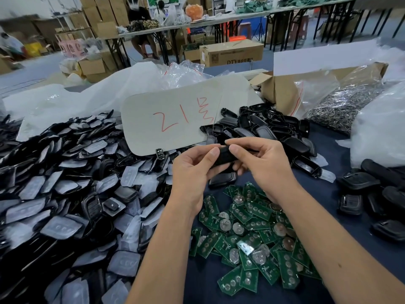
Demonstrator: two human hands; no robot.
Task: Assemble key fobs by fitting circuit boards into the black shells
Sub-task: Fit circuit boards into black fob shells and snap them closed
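Both my hands hold one black key fob shell [224,156] above the table's middle. My left hand [194,170] grips its left end with the thumb on top. My right hand [260,163] pinches its right end, fingers curled over it. Whether a board sits inside the shell is hidden by my fingers. Below my wrists lies a heap of green circuit boards [247,238], several with round coin cells. Empty black shells [267,130] are piled behind my hands.
A large heap of black shell halves with clear button pads [65,194] fills the left. A grey card marked in red [175,119] lies behind. Black assembled fobs [372,198] sit at right. A carton holds a bag of metal rings [341,106].
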